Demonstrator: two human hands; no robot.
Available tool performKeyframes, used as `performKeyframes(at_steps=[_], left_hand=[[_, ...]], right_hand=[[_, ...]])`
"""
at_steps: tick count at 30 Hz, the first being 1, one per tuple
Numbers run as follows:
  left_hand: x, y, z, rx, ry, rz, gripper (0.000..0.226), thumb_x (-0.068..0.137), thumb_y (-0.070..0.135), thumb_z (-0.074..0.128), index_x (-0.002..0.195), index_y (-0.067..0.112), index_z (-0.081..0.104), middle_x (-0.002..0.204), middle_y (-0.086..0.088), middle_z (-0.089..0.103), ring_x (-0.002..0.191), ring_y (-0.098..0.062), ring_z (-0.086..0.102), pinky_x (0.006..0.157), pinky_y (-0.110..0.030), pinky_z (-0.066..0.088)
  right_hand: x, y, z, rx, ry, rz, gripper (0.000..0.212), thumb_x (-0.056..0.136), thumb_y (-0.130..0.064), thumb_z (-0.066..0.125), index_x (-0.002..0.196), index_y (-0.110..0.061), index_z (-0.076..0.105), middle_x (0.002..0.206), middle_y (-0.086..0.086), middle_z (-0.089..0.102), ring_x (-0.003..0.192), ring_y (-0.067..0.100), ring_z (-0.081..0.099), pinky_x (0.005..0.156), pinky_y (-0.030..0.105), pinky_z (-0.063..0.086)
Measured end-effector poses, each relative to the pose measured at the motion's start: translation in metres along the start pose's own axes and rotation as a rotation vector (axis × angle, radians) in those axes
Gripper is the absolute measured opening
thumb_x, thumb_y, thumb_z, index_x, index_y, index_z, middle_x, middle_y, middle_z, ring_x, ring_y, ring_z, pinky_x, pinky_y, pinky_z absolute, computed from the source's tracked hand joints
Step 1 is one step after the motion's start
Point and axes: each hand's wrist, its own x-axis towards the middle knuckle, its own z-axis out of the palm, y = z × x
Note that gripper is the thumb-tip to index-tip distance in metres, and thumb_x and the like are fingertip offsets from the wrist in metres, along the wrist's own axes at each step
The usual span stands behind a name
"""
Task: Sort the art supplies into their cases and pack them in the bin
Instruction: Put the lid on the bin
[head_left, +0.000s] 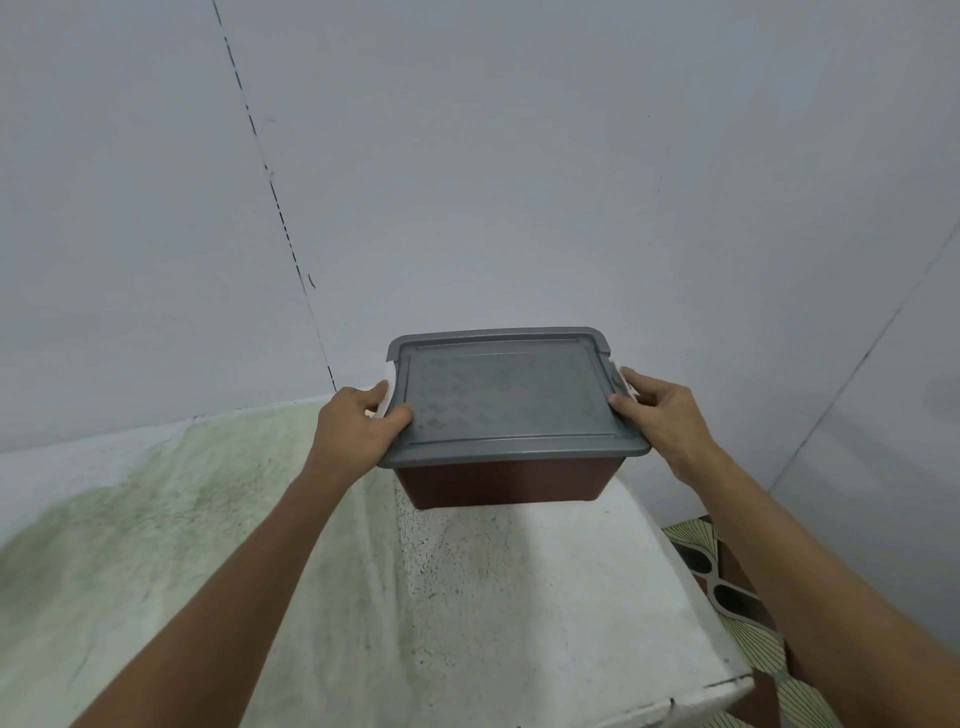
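Observation:
A brown bin (501, 483) with a grey lid (506, 395) closed on it sits at the middle of the view, at or just above the far part of the table. My left hand (358, 428) grips its left edge, thumb on the lid. My right hand (657, 415) grips its right edge by the white latch, thumb on the lid. What is inside the bin is hidden. No loose art supplies or cases show.
The white table top (467, 597) has a green-stained cloth (156, 519) over its left part. Its right edge drops to a patterned floor (727, 587). Pale walls stand close behind and to the right.

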Motion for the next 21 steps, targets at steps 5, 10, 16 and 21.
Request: performKeyframes(at_steps=[5, 10, 16, 21], left_hand=[[0.003, -0.004, 0.002, 0.044, -0.038, 0.008, 0.021, 0.086, 0.034, 0.061, 0.082, 0.017, 0.049, 0.081, -0.007, 0.044, 0.072, -0.018, 0.043, 0.056, -0.022, 0.032], [0.004, -0.006, 0.006, 0.061, -0.051, -0.022, 0.042, 0.08, 0.043, 0.057, 0.106, 0.009, 0.06, 0.095, -0.011, 0.052, 0.087, -0.025, 0.053, 0.069, -0.031, 0.041], [0.007, -0.003, 0.006, 0.103, -0.038, 0.031, 0.048, 0.088, 0.035, 0.061, 0.132, 0.017, 0.057, 0.102, -0.014, 0.053, 0.089, -0.019, 0.049, 0.076, -0.026, 0.034], [0.014, -0.005, 0.006, 0.139, -0.071, 0.047, 0.048, 0.089, 0.034, 0.059, 0.134, 0.018, 0.056, 0.108, -0.011, 0.049, 0.095, -0.015, 0.046, 0.081, -0.023, 0.031]], right_hand=[[-0.007, 0.0, 0.009, -0.149, -0.025, -0.089, 0.051, 0.084, -0.021, 0.071, 0.133, -0.024, 0.058, 0.146, -0.005, 0.045, 0.127, 0.009, 0.048, 0.108, 0.032, 0.04], [-0.012, -0.005, 0.012, -0.166, 0.016, -0.075, 0.064, 0.085, -0.021, 0.071, 0.143, -0.016, 0.044, 0.139, -0.008, 0.048, 0.118, 0.006, 0.047, 0.101, 0.024, 0.039], [-0.014, -0.012, 0.006, -0.34, -0.074, -0.122, 0.054, 0.093, -0.025, 0.058, 0.144, -0.018, 0.042, 0.148, -0.007, 0.042, 0.129, 0.018, 0.046, 0.104, 0.027, 0.035], [-0.007, -0.013, 0.003, -0.516, -0.142, -0.119, 0.062, 0.093, -0.036, 0.056, 0.149, -0.025, 0.033, 0.156, -0.013, 0.026, 0.137, 0.015, 0.037, 0.109, 0.026, 0.028]])
